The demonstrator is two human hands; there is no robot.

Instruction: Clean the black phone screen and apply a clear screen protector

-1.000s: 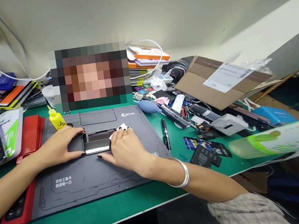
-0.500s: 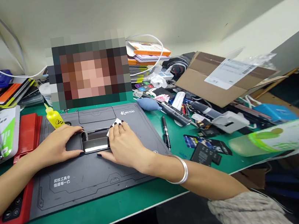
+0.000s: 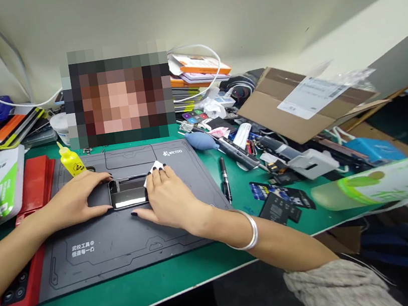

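Note:
A glossy black phone (image 3: 127, 193) lies flat on the dark grey work mat (image 3: 124, 235). My left hand (image 3: 77, 198) curls round the phone's left end, thumb on the near edge and fingers on the far edge. My right hand (image 3: 168, 198) lies over the phone's right end, fingers together, pressing a small white wipe (image 3: 154, 168) against the screen. A silver bangle (image 3: 247, 229) circles my right wrist.
A yellow squeeze bottle (image 3: 71, 161) stands at the mat's far left, by red trays (image 3: 36, 184). A black pen (image 3: 224, 176), a blue air blower (image 3: 202, 140), cardboard box (image 3: 296, 109), loose parts and a green-white bottle (image 3: 379, 185) crowd the right. Stacked boxes line the back.
My right hand with the white wipe has slid a little to the left along the phone screen. My left hand stays on the phone's left end.

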